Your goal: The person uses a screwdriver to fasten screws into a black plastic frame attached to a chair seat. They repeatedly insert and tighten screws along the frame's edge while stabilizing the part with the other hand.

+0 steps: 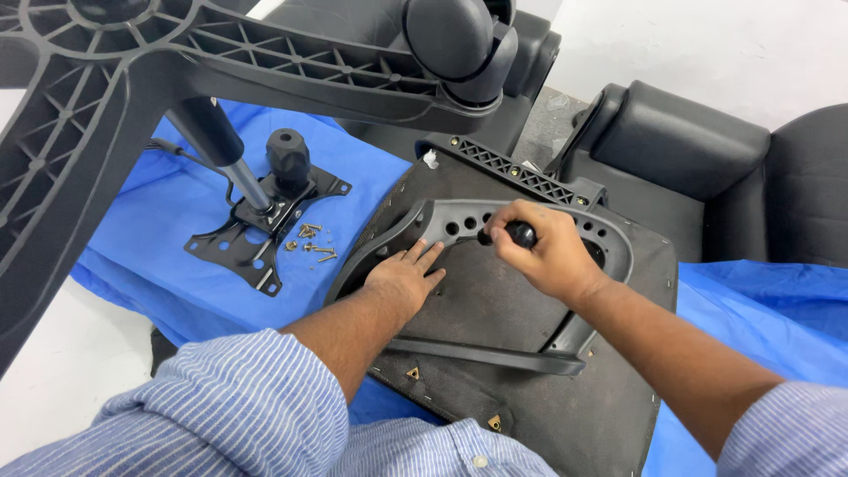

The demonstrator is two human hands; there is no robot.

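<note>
Two hands at work on an upturned chair seat (521, 327), dark underside facing up, lying on a blue sheet (159, 265). Left hand (405, 278): open, fingers spread flat on the seat, just inside the curved grey armrest bracket (442, 221). Right hand (543, 252): closed around a black tool handle (519, 234), set against the bracket's holed upper bar. Loose screws (314, 243) and a black mechanism plate (256, 234) lie to the left, well apart
</note>
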